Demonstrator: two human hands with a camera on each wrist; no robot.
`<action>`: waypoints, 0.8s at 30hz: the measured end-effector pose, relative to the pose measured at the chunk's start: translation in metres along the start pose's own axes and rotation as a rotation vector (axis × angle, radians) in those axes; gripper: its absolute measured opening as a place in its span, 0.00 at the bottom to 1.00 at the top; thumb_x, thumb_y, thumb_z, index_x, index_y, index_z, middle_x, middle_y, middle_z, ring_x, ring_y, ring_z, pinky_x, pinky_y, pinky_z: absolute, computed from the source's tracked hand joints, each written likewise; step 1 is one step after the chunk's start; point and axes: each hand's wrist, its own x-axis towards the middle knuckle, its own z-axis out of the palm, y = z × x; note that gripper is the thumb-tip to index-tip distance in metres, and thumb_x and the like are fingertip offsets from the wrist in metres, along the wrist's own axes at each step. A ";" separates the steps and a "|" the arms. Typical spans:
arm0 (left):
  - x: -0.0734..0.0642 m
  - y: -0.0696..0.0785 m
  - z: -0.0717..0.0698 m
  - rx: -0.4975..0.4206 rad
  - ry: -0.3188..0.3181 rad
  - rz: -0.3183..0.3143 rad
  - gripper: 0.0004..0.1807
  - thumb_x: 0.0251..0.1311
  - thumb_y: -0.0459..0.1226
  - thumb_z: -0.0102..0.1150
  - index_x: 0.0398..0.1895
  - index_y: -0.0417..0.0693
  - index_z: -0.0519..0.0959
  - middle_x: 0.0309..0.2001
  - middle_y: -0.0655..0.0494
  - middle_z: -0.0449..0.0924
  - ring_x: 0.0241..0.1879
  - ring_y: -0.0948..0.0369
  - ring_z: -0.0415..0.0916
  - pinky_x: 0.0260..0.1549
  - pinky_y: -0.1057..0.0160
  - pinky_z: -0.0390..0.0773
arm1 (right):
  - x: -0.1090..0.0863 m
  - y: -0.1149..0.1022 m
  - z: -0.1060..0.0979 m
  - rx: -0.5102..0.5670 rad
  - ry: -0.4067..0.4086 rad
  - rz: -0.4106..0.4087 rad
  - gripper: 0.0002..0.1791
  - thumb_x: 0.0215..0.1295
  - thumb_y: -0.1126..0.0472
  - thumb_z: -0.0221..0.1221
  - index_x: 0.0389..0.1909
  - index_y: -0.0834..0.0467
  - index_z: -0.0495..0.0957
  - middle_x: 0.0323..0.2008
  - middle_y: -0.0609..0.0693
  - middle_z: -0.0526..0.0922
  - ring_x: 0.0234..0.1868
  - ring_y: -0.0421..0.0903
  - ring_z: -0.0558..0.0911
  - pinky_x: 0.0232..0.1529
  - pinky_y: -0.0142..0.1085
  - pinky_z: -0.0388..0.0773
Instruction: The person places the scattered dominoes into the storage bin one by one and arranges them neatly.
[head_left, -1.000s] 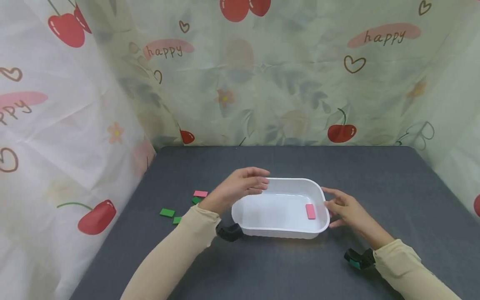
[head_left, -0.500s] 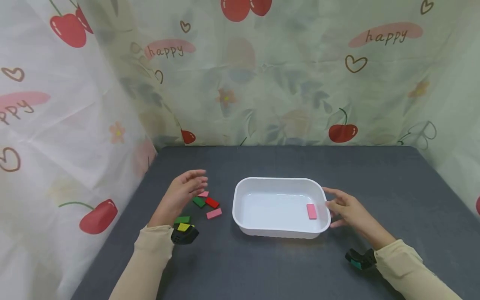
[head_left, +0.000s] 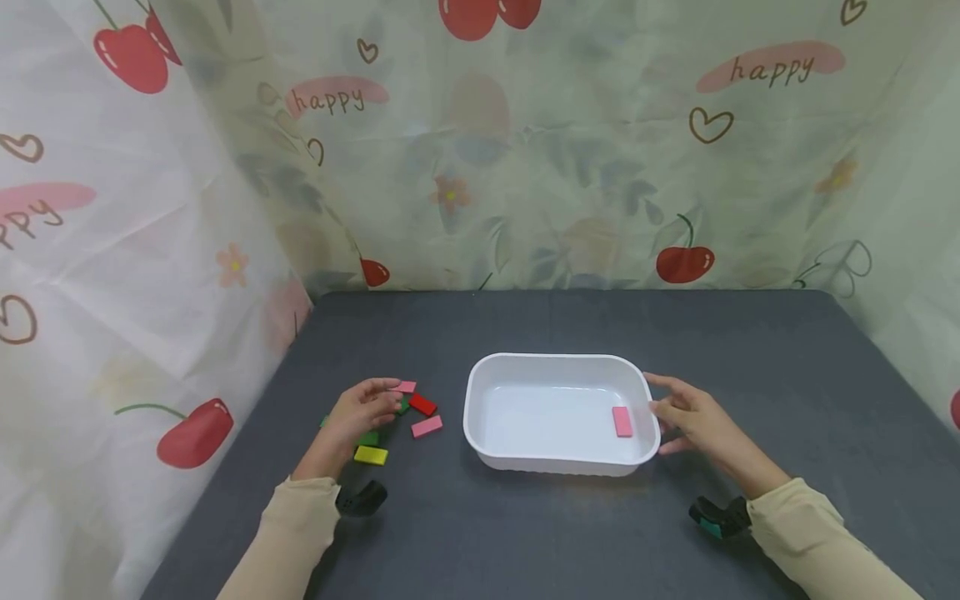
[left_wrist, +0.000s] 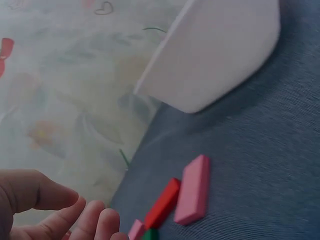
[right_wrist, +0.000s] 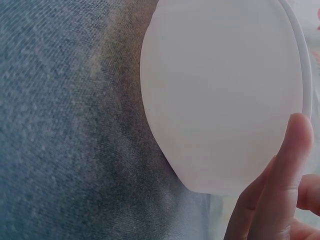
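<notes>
My left hand point(head_left: 348, 425) hovers over a loose group of small flat blocks at the left, fingers slightly bent, with nothing seen in it. Around it lie a yellow block point(head_left: 371, 456), a red block point(head_left: 423, 405), a pink block point(head_left: 427, 427), another pink block point(head_left: 406, 387) and green blocks point(head_left: 368, 438) partly hidden by the hand. A white tray point(head_left: 555, 464) stands mid-table with one pink block point(head_left: 622, 422) inside, near its right end. Against that end my right hand point(head_left: 693, 421) rests; in the right wrist view its thumb point(right_wrist: 295, 137) touches the rim.
The dark table point(head_left: 570, 542) extends beyond the tray on every side. Behind it hangs a printed cloth point(head_left: 525, 167), with more cloth at the left and right. A black wrist device point(head_left: 363, 498) sits under the left wrist, another point(head_left: 720, 517) under the right.
The left hand has swung left from above the tray to the blocks and has come down lower. The right hand stays at the tray's right end, and the tray has not moved.
</notes>
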 end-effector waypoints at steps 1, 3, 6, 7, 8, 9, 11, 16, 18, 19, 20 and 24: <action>-0.001 -0.002 0.001 0.008 -0.007 -0.001 0.22 0.70 0.36 0.50 0.64 0.39 0.68 0.59 0.38 0.74 0.51 0.52 0.76 0.57 0.54 0.74 | 0.000 0.000 0.000 0.001 -0.001 0.001 0.34 0.71 0.56 0.54 0.74 0.59 0.53 0.39 0.59 0.79 0.35 0.46 0.79 0.31 0.42 0.83; -0.002 -0.006 0.003 0.022 -0.023 -0.003 0.21 0.69 0.34 0.50 0.63 0.38 0.69 0.57 0.38 0.75 0.49 0.55 0.77 0.56 0.55 0.75 | 0.000 -0.001 0.000 0.003 -0.003 0.003 0.34 0.71 0.56 0.54 0.74 0.59 0.53 0.39 0.59 0.79 0.35 0.46 0.79 0.31 0.42 0.83; -0.004 -0.012 0.005 0.047 -0.060 -0.001 0.20 0.68 0.32 0.50 0.62 0.36 0.70 0.56 0.37 0.76 0.47 0.57 0.77 0.55 0.55 0.76 | 0.000 -0.001 0.000 0.005 -0.003 0.006 0.34 0.71 0.57 0.54 0.74 0.59 0.53 0.39 0.59 0.79 0.35 0.46 0.79 0.31 0.41 0.83; -0.004 -0.014 0.005 0.059 -0.067 0.001 0.20 0.68 0.32 0.50 0.62 0.36 0.70 0.56 0.37 0.76 0.47 0.57 0.77 0.55 0.55 0.76 | 0.000 -0.001 0.000 0.003 -0.001 0.006 0.34 0.71 0.57 0.54 0.74 0.59 0.53 0.39 0.59 0.78 0.35 0.46 0.79 0.31 0.41 0.83; -0.005 -0.015 0.006 0.071 -0.071 0.001 0.20 0.68 0.32 0.50 0.62 0.36 0.70 0.56 0.38 0.77 0.47 0.57 0.77 0.55 0.55 0.76 | 0.000 -0.001 0.000 0.003 0.000 0.007 0.34 0.71 0.57 0.54 0.74 0.59 0.53 0.39 0.59 0.78 0.35 0.46 0.79 0.31 0.41 0.83; -0.005 -0.016 0.007 0.086 -0.074 0.002 0.20 0.68 0.32 0.50 0.62 0.36 0.70 0.55 0.38 0.77 0.47 0.57 0.77 0.55 0.55 0.76 | 0.000 -0.001 0.000 0.003 0.000 0.008 0.34 0.71 0.57 0.54 0.74 0.59 0.53 0.39 0.59 0.79 0.35 0.46 0.79 0.31 0.41 0.83; -0.005 -0.017 0.007 0.117 -0.081 0.002 0.21 0.68 0.32 0.50 0.62 0.36 0.71 0.55 0.39 0.77 0.48 0.56 0.77 0.55 0.54 0.75 | 0.000 -0.001 0.000 0.000 0.003 0.010 0.34 0.71 0.57 0.54 0.74 0.59 0.53 0.39 0.59 0.79 0.35 0.46 0.79 0.31 0.42 0.83; -0.006 -0.018 0.011 0.169 -0.090 -0.009 0.20 0.67 0.34 0.52 0.60 0.37 0.73 0.54 0.42 0.78 0.50 0.54 0.77 0.57 0.52 0.74 | 0.001 0.000 0.001 -0.008 0.009 0.018 0.34 0.71 0.57 0.54 0.74 0.59 0.53 0.41 0.60 0.79 0.34 0.46 0.80 0.31 0.42 0.83; -0.007 -0.018 0.012 0.182 -0.096 -0.012 0.19 0.67 0.34 0.53 0.59 0.38 0.74 0.54 0.43 0.78 0.51 0.53 0.77 0.57 0.51 0.74 | 0.001 0.000 0.001 -0.009 0.009 0.017 0.34 0.71 0.57 0.54 0.74 0.59 0.53 0.41 0.60 0.79 0.34 0.47 0.80 0.31 0.42 0.83; -0.008 -0.018 0.014 0.183 -0.095 -0.016 0.19 0.67 0.35 0.54 0.58 0.38 0.75 0.54 0.44 0.78 0.50 0.54 0.78 0.57 0.51 0.74 | 0.001 0.000 0.001 -0.009 0.009 0.017 0.34 0.71 0.57 0.54 0.74 0.59 0.53 0.41 0.60 0.79 0.34 0.47 0.80 0.31 0.42 0.83; -0.009 -0.018 0.015 0.186 -0.093 -0.019 0.18 0.66 0.35 0.54 0.58 0.39 0.75 0.53 0.45 0.78 0.50 0.54 0.78 0.57 0.51 0.74 | 0.001 0.000 0.001 -0.008 0.007 0.015 0.34 0.71 0.57 0.54 0.74 0.59 0.53 0.41 0.60 0.79 0.34 0.47 0.79 0.31 0.42 0.83; -0.012 -0.017 0.021 0.186 -0.095 -0.017 0.17 0.65 0.35 0.56 0.56 0.40 0.77 0.49 0.48 0.80 0.45 0.58 0.78 0.55 0.53 0.76 | 0.000 -0.001 0.000 -0.007 0.005 0.009 0.34 0.72 0.57 0.54 0.74 0.59 0.53 0.40 0.59 0.79 0.35 0.47 0.79 0.31 0.42 0.83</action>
